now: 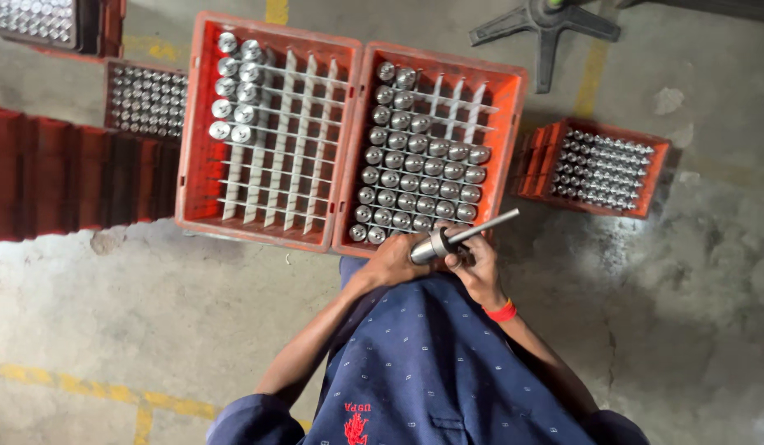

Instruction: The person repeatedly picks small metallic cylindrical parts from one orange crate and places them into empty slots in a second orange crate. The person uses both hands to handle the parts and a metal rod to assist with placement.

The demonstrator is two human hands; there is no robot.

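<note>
Nearest, the left hand (392, 262) and right hand (479, 270) both grip one shiny steel cylinder with a thin shaft (460, 238), held level over the lap (probably for inspection). Beyond, two orange plastic crates (350, 148) keep matching cylinders upright in dividers.

Two crates (233, 227) sit side by side on the floor (151, 313); cylinders (415, 165) fill the right one; a third crate (600, 169) lies farther right.

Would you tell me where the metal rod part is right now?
In the head view, the metal rod part is held in both hands, left hand and right hand, just below the fuller orange crate.
</note>
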